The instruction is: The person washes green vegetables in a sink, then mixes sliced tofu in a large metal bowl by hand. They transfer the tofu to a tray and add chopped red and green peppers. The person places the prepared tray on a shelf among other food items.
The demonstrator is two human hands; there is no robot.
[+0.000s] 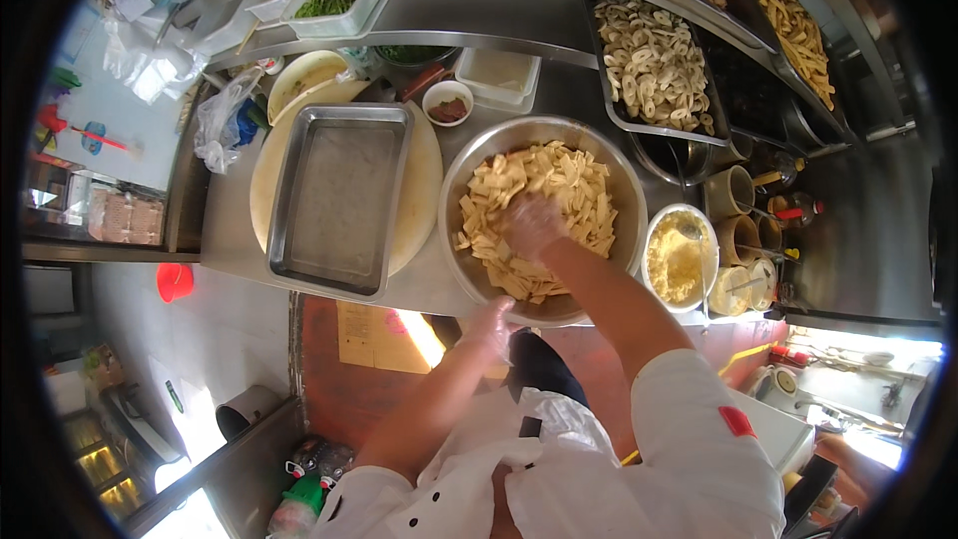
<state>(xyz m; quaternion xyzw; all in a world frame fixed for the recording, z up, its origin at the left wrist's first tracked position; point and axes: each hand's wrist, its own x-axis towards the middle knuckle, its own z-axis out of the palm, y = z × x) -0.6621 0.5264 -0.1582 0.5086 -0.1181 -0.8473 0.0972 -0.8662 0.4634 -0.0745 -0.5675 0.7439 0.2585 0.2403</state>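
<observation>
A large round steel bowl (pixel 632 239) holds many pale, flat cut strips of food (pixel 576 180). My right hand (pixel 533 226), in a clear thin glove and blurred, is down among the strips; its fingers are hidden or smeared. The rim of the bowl nearest me is touched by my left hand (pixel 494 326), also in a clear glove, with its thumb at the edge. An empty rectangular steel tray (pixel 337 202) lies left of the bowl on a round pale board (pixel 419 187). Right of the bowl stands a white tub (pixel 677 258) of yellow minced paste with a spoon in it.
A tray of sliced pale rings (pixel 651 60) juts out at the upper right. Behind the bowl are a small white bowl of reddish paste (pixel 448 104) and a lidded plastic container (pixel 498 75). Seasoning jars (pixel 730 191) and bottles crowd the right. A steel shelf (pixel 479 41) crosses above.
</observation>
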